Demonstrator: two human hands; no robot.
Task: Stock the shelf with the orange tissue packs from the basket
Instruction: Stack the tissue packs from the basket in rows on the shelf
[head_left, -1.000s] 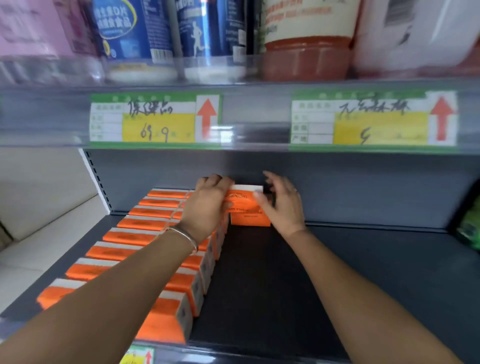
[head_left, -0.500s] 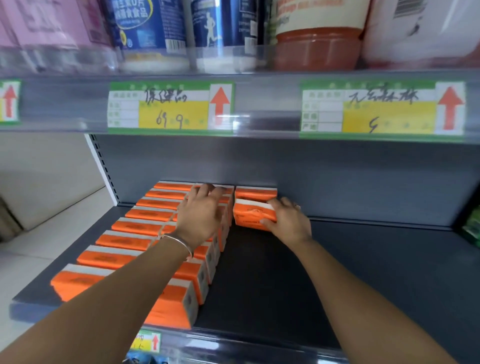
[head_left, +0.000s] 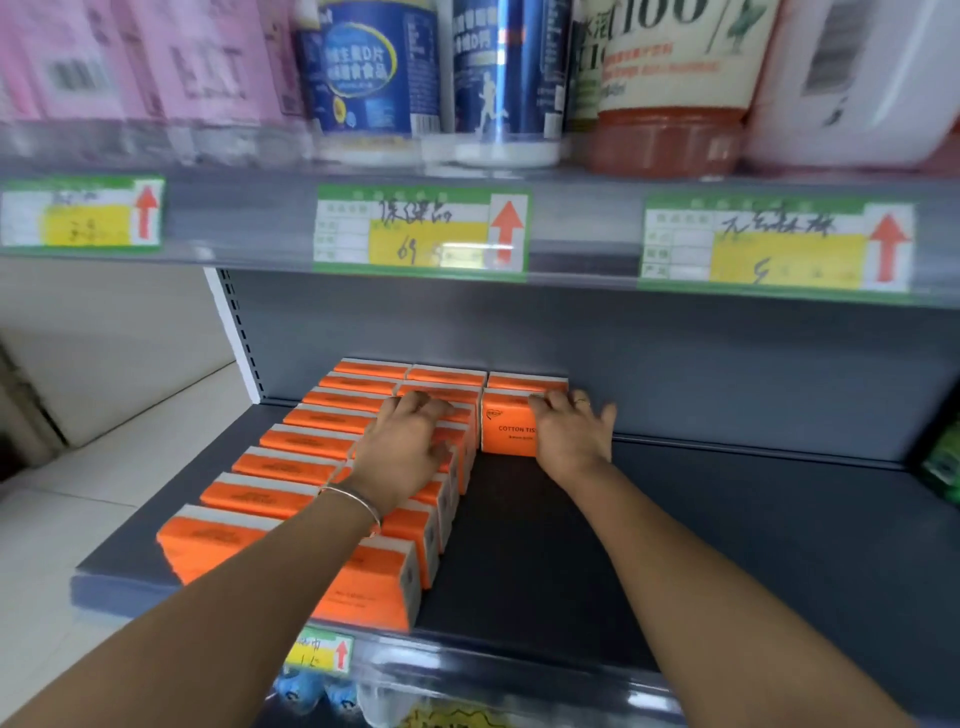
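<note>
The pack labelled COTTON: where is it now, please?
Head view, rear centre of the shelf: the pack stands right of the full rows, touched by the right hand.

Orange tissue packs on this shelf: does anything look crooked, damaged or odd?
Nothing stands out. The orange tissue packs stand in two straight rows, undamaged. A third row holds only two packs at the back, where the right hand touches the nearer one; the left hand rests on the second row.

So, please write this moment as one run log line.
phase: placing | left hand: rests on second-row packs | right hand: presses tissue pack, in front of back pack, third row
</note>
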